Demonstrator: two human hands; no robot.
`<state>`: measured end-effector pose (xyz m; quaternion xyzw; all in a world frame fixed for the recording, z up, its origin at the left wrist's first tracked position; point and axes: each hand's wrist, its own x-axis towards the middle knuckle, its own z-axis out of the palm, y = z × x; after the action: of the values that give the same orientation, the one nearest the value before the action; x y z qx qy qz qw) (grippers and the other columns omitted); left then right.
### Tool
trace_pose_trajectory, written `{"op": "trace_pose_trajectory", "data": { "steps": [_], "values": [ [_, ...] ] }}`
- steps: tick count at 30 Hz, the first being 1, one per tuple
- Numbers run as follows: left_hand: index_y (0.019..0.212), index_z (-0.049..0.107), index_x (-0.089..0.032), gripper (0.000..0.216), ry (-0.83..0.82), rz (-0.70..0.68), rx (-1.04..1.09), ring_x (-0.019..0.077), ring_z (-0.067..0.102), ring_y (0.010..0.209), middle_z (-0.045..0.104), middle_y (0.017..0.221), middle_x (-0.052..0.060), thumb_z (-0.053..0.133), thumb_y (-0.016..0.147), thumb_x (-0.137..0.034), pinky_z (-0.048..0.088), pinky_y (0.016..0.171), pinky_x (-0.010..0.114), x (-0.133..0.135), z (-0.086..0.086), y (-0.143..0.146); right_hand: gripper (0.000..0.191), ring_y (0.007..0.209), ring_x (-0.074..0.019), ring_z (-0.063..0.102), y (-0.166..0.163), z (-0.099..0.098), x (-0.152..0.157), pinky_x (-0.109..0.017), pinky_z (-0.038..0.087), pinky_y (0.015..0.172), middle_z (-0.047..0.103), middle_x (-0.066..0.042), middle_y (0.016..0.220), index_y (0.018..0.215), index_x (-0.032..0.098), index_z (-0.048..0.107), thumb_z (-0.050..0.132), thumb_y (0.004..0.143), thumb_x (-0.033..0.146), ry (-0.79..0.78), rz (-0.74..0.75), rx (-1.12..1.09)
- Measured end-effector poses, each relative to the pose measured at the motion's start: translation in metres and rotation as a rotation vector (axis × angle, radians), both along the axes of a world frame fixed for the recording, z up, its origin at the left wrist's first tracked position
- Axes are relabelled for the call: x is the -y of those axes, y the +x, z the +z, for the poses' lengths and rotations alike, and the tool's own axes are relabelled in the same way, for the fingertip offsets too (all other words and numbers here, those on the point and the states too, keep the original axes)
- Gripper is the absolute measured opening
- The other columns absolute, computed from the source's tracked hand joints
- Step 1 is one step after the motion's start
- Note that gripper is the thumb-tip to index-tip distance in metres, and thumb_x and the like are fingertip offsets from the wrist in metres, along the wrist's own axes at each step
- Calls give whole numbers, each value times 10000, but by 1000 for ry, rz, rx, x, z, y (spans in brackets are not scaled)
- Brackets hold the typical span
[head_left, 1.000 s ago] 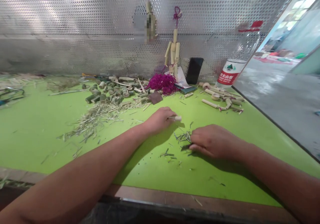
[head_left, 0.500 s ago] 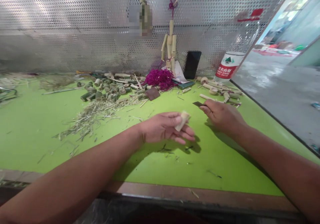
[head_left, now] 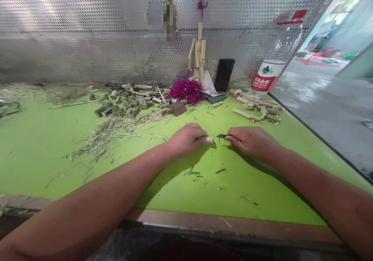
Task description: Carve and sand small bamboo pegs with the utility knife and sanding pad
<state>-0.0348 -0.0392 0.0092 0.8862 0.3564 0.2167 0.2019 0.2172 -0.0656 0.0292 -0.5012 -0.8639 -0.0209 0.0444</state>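
My left hand [head_left: 186,139] is closed around a short pale bamboo piece [head_left: 209,139], pressing it to the green table mat [head_left: 43,152] with its cut end sticking out to the right. My right hand [head_left: 252,141] is closed on a small dark blade [head_left: 220,136], whose tip points left and almost meets the end of the bamboo piece. A few thin green shavings [head_left: 195,174] lie on the mat just in front of both hands.
Green bamboo rings and splinters [head_left: 125,111] are heaped at the back left. Magenta string [head_left: 186,91], a bamboo figure [head_left: 198,55], a dark phone [head_left: 223,75] and a water bottle [head_left: 269,72] stand by the perforated metal wall. Peeled bamboo sticks [head_left: 256,109] lie back right.
My left hand turned palm down and pressed the bamboo piece back on the mat. My right hand brought the blade back from the far right to the piece's end.
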Motion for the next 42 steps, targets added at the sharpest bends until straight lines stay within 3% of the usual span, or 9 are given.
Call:
{"op": "trace_pose_trajectory", "data": {
  "steps": [6,21,33,42],
  "values": [
    [1094,711,-208,290,-23,-129,-79,175,564,886,629,932,62,557,918,-380,432,803,307,0,-5,0,464,566,-142,443,-15,-4,9,-258,200,537,584,-31,671,830,193,588,268,1002,481,25,52,67],
    [1021,738,-199,233,-90,-56,-80,158,543,817,592,851,41,616,883,-341,408,722,279,2,3,1,499,548,-138,423,-21,-4,18,-261,192,518,570,-22,676,818,203,574,240,1001,524,13,-4,56],
    [1039,738,-219,242,-126,-45,-75,159,538,823,579,857,41,604,889,-353,415,735,284,0,0,-1,501,574,-140,438,-17,-6,18,-273,186,523,572,-27,694,800,195,571,249,1003,520,44,57,41],
    [1026,750,-222,247,-151,-31,-82,149,526,780,547,812,33,599,889,-361,402,696,273,0,2,1,403,577,-140,443,-20,-8,20,-282,178,534,572,-24,694,795,187,583,324,1011,408,98,118,110]
  ]
}}
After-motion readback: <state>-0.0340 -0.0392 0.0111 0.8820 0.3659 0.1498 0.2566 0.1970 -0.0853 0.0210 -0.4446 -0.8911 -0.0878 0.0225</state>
